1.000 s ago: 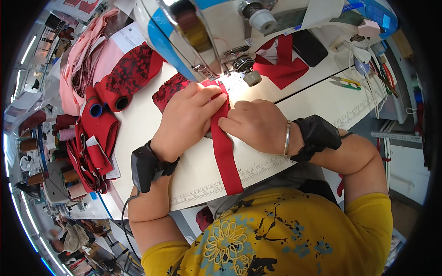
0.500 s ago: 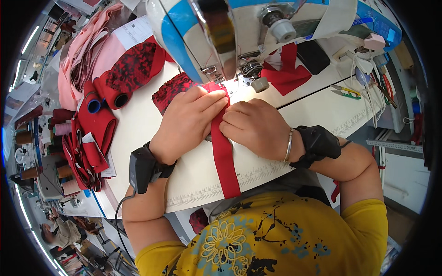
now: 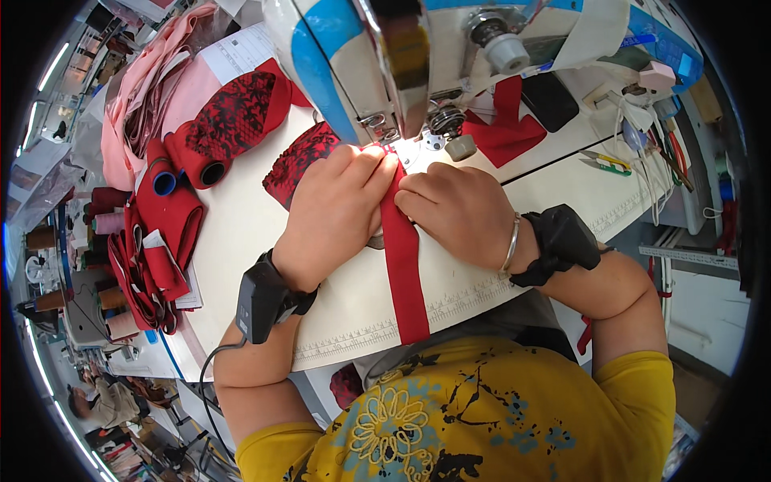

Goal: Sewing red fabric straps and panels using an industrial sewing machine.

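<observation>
A red fabric strip (image 3: 405,281) runs from beneath the needle area of a white and blue sewing machine (image 3: 325,60) down over the table's near edge. My left hand (image 3: 333,217) lies left of it, fingers pressed together with the tips on the strip close to the presser foot. Under and beyond that hand lies a red and black patterned fabric piece (image 3: 299,161), partly hidden. On the strip's right edge, my right hand (image 3: 462,217) is closed, its curled fingers pinching the cloth. Both fingertips' undersides are hidden.
Red fabric rolls (image 3: 210,174) and folded red cloth (image 3: 173,217) lie on the left, with pink fabric (image 3: 132,112) behind. Right of the machine are a red scrap (image 3: 514,136), a black phone (image 3: 548,100) and yellow-green thread snips (image 3: 606,161). A ruler scale (image 3: 482,304) marks the table edge.
Both hands and the strip have shifted slightly to the right in the picture. The strip's lower end hangs a little further right. Both hands keep their hold.
</observation>
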Demonstrator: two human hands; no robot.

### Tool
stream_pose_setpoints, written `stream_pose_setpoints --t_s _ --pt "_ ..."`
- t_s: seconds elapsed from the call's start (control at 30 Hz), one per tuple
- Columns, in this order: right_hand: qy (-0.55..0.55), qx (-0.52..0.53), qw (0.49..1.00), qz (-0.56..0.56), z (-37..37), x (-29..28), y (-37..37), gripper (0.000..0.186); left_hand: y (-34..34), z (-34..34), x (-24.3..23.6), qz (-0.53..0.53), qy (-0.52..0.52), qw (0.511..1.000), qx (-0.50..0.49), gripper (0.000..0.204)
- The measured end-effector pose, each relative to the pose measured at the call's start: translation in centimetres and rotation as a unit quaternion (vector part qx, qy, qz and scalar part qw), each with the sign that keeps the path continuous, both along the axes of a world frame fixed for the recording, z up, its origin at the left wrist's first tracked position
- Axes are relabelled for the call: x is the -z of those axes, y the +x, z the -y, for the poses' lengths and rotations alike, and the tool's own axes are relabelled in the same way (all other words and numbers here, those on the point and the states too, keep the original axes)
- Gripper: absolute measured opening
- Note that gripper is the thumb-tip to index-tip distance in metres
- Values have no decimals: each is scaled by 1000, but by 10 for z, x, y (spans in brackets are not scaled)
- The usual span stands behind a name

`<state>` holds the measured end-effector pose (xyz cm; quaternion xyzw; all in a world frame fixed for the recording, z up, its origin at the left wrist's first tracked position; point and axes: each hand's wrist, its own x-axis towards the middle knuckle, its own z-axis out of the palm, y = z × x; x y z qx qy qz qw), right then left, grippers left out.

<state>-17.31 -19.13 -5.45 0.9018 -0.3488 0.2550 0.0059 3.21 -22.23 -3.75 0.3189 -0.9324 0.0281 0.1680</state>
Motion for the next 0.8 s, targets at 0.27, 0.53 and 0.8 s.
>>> stream_pose_setpoints --t_s 0.27,0.53,0.8 --pt "47 47 997 -32 -3 0 -2 15 3 -1 0 -18 0 1000 13 46" --pt "62 36 996 -45 -2 -4 -3 9 6 2 1 -1 10 999 30 49" --pt "64 33 996 -48 1 -3 -3 9 1 0 -2 -1 7 1000 22 47"
